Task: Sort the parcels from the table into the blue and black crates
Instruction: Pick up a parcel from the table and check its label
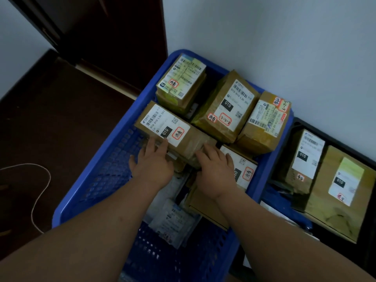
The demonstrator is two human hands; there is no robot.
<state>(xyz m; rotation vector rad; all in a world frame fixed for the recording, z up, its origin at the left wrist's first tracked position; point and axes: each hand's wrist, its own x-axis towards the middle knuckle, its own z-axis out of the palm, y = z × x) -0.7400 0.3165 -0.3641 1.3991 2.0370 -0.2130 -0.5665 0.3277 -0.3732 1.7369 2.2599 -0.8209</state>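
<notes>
**A:** Where is the parcel you are handling, and how do your hands sit on it?

**B:** The brown box point(173, 135) lies in the blue crate point(105, 169), just ahead of both my hands. Its long axis runs from upper left to lower right. My left hand point(152, 161) rests on its near left edge with fingers spread and fairly straight; my right hand point(215, 165) lies on its near right end, fingers extended. Neither grip is closed round it. Both hands are about equally near.

**A:** What writing can be read?

**B:** Its white label shows "010-010 L30 551", a black patch reading "010", and red-ringed handwriting. The box behind point(225, 106) reads "010 010 L30 551" and handwritten "3-2-8". The black crate point(301, 123) stands to the right, holding two more boxes.
</notes>
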